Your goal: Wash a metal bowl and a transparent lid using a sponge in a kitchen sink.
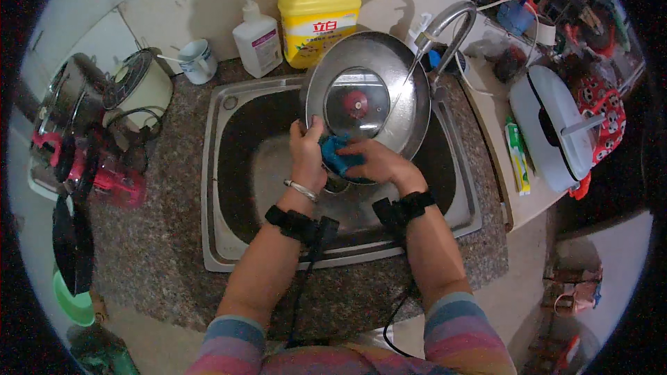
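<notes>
A round metal pan lid with a glass window in its middle stands tilted over the sink. Its lower left edge is in my left hand, thumb pointing up along the rim. My right hand presses a blue cloth or scrubber against the lid's lower part, fingers spread over it. From the curved metal tap a thin stream of water runs down across the lid. A red round part shows at the centre of the window. The sink's drain is partly covered by my hands.
Behind the sink stand a yellow detergent jug, a white pump bottle and a mug. A cream-coloured pot sits left. Rightward are a toothpaste-like tube and a pale lidded box. Cables hang from both wrist straps.
</notes>
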The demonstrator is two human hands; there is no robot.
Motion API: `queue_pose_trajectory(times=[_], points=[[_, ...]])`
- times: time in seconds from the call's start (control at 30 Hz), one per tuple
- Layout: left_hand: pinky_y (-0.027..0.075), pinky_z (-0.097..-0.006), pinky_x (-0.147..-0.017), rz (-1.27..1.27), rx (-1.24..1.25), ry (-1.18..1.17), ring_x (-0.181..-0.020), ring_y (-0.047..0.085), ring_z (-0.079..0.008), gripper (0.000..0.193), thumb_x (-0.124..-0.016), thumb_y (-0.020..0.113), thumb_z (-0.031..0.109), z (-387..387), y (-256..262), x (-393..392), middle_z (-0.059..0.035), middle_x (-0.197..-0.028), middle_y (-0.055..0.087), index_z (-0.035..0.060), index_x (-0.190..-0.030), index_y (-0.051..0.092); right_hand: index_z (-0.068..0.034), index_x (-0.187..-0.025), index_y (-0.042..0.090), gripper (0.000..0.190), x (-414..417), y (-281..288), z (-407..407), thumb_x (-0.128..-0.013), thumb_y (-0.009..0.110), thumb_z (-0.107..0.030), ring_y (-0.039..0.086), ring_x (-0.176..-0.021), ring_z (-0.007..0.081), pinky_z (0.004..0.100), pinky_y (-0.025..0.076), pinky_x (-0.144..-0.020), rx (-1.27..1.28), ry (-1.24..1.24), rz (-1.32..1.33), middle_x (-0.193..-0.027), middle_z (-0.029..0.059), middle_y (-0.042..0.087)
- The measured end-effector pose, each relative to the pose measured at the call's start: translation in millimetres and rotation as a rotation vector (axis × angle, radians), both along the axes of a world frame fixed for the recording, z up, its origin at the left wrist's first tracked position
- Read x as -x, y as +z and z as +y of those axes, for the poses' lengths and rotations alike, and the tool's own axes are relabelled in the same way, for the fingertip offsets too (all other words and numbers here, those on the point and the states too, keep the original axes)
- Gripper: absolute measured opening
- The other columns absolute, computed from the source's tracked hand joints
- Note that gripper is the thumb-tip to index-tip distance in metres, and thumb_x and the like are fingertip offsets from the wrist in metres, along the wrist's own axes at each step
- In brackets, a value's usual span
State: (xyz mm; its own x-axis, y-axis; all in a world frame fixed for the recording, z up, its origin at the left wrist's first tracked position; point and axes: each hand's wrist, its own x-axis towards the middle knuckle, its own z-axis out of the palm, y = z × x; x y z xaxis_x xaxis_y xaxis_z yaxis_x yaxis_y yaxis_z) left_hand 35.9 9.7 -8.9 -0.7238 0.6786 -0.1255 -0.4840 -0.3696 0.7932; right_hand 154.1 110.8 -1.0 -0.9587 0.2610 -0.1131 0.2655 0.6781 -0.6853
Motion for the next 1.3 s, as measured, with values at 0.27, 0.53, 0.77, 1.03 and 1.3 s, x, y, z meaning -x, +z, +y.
queue_pose_trajectory(times=[0.27, 0.53, 0.77, 1.03, 1.3], points=[[0.046, -0.0330, -0.074, -0.081, 0.023, 0.043, -0.086, 0.052, -0.0179, 0.033, -0.088, 0.054, 0.025, 2, 10, -7, -0.0087, -0.097, 0.052, -0.0006, -0.108, 0.044, -0.002, -0.118, 0.052, 0.062, -4, -2, 13, -0.065, 0.074, -0.023, 0.050, -0.110, 0.0341, 0.0354, 0.042, -0.090, -0.145, -0.665, -0.287, -0.121, 0.0223, 0.048], [0.040, -0.0260, -0.066, 0.202, 0.191, 0.075, -0.075, 0.047, -0.0116, 0.028, -0.088, 0.054, 0.025, -1, 8, -7, -0.0021, -0.085, 0.053, 0.0005, -0.101, 0.050, -0.005, -0.122, 0.050, 0.054, -4, 1, -2, -0.072, 0.068, -0.013, 0.046, -0.115, 0.0303, 0.0344, 0.038, -0.096, 0.132, -0.087, 0.011, -0.125, 0.0158, 0.047], [0.038, -0.0255, -0.066, 0.215, 0.206, 0.120, -0.074, 0.045, -0.0101, 0.029, -0.087, 0.056, 0.024, 0, 4, -7, -0.0004, -0.081, 0.051, -0.0005, -0.101, 0.052, -0.009, -0.119, 0.054, 0.042, 1, 7, -6, -0.078, 0.061, -0.014, 0.049, -0.111, 0.0306, 0.0337, 0.039, -0.093, 0.049, 0.156, -0.150, -0.117, 0.0159, 0.053], [0.038, -0.0265, -0.067, 0.085, 0.202, 0.149, -0.075, 0.046, -0.0115, 0.031, -0.087, 0.056, 0.026, 2, 11, -11, -0.0009, -0.083, 0.052, -0.0007, -0.101, 0.052, 0.001, -0.101, 0.060, 0.031, -2, -14, 24, -0.074, 0.057, -0.014, 0.057, -0.097, 0.0380, 0.0426, 0.045, -0.086, -0.133, -0.605, -0.306, -0.107, 0.0247, 0.057], [0.040, -0.0268, -0.071, 0.182, 0.313, -0.010, -0.080, 0.049, -0.0124, 0.034, -0.086, 0.058, 0.029, 1, 14, -10, -0.0032, -0.086, 0.054, 0.0009, -0.103, 0.050, 0.001, -0.123, 0.046, 0.051, -3, -24, 21, -0.076, 0.061, -0.010, 0.041, -0.120, 0.0289, 0.0339, 0.034, -0.099, 0.132, -0.445, 0.264, -0.131, 0.0197, 0.041]])
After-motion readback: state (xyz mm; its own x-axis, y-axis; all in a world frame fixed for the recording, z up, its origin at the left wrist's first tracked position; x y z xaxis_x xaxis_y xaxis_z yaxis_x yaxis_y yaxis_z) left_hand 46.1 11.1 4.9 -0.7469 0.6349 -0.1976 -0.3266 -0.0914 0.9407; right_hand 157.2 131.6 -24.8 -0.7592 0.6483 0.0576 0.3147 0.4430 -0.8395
